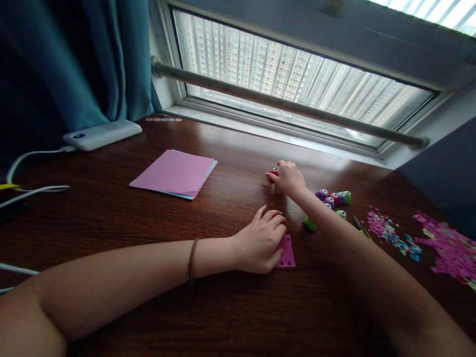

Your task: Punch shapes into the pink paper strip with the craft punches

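My left hand [260,240] rests on the table with its fingers curved and its thumb over a small piece of pink paper [288,252], keeping hold of it. Flower-like or star-like holes run near the paper's visible edges; the rest lies under my hand. Farther forward, my right hand [290,177] has its fingers closed around a small red craft punch [274,172] with a white, eye-like top. Beside my right forearm sits a cluster of similar punches, among them a purple punch [321,194] and a green punch [310,224].
A stack of pink and blue paper [173,172] lies left of centre. To the right are cut-out confetti [385,228], punched pink scraps [455,250] and a partly hidden dark pointed tool [360,225]. A white power bank [106,135] with a cable stands by the curtain [111,59].
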A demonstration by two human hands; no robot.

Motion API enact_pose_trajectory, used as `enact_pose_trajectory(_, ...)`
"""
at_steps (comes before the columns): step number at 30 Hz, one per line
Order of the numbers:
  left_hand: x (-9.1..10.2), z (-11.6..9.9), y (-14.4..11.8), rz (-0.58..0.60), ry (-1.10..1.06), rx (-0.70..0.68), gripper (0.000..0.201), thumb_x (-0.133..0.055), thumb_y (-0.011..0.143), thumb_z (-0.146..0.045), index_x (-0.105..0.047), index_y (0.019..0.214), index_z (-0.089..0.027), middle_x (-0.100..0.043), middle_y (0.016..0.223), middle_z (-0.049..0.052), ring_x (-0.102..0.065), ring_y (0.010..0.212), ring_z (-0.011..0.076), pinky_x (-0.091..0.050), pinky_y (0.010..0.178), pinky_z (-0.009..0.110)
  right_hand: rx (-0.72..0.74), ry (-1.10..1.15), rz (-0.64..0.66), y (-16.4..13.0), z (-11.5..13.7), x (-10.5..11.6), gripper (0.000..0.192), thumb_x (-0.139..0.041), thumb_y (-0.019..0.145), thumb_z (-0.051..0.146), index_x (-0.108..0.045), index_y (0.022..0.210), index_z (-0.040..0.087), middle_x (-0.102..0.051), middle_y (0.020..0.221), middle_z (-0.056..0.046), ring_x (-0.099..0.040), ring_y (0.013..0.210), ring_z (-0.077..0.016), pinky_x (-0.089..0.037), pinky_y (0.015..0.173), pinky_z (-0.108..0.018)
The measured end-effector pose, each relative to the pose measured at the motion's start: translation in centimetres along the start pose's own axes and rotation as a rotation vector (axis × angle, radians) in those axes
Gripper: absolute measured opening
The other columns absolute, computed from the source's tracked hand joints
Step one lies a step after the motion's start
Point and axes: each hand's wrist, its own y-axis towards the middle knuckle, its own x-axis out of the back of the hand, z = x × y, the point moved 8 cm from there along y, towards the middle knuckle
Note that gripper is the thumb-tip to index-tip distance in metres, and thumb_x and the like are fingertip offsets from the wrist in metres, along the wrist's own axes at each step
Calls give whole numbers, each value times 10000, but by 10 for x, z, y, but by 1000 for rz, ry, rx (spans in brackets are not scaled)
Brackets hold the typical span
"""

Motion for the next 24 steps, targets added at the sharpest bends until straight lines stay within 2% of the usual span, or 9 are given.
enact_pose_trajectory(3, 0, 0, -1, 3, 6, -7, 373, -481, 781, -362, -499, 1069, -126, -488, 1183, 130, -354, 1196, 300, -187, 1062, 540, -28, 10, -5, 4, -2, -8, 215, -616, 762, 280, -615, 878, 99, -605, 900, -188, -585, 896, -318, -454, 751, -423)
enact_pose_trajectory(6, -1, 1, -1, 18, 0, -3, 475, -515, 763, -475, -486, 1083, -124, -477, 1194, 139, -341, 1205, 319, -188, 1055, 552, 2, 84, -14, -9, -4, 1, 155, -598, 769, 242, -629, 864, 124, -630, 876, -139, -600, 857, -269, -466, 761, -393)
enact_pose_trajectory(10, -1, 2, 1, 35, -26, 22, 504, -530, 757, -514, -474, 1075, -127, -473, 1173, 135, -369, 1174, 306, -190, 1053, 555, 60, 235, -36, -62, -3, 34, 274, -594, 795, 288, -586, 1036, 157, -651, 953, -71, -616, 823, -181, -499, 744, -308)
enact_pose_trajectory(13, -3, 2, 2, 48, -41, 30, 477, -533, 764, -488, -465, 1068, -126, -455, 1180, 142, -360, 1186, 305, -180, 1056, 560, 80, 409, -67, -116, -9, 58, 340, -638, 761, 273, -567, 1080, 180, -652, 980, -62, -624, 807, -180, -513, 748, -320)
enact_pose_trajectory(14, -4, 2, 2, 52, -44, 28, 470, -531, 767, -474, -460, 1073, -124, -445, 1192, 148, -348, 1200, 309, -173, 1057, 565, 81, 429, -40, -132, -11, 60, 340, -630, 765, 250, -559, 1092, 188, -654, 981, -60, -623, 839, -187, -507, 782, -334)
enact_pose_trajectory(18, -8, 2, 2, 75, -45, 27, 464, -514, 777, -451, -448, 1095, -119, -413, 1237, 165, -311, 1241, 324, -155, 1058, 580, 57, 518, 54, -172, -25, 54, 396, -600, 786, 191, -493, 1166, 220, -641, 1025, -45, -615, 903, -167, -493, 852, -324)
enact_pose_trajectory(24, -11, 4, 3, 103, -35, 47, 489, -501, 785, -472, -434, 1114, -117, -410, 1248, 170, -271, 1281, 329, -134, 1071, 571, 57, 564, 128, -180, -29, 39, 482, -564, 788, 132, -424, 1236, 240, -615, 1047, -42, -601, 931, -160, -484, 872, -327)
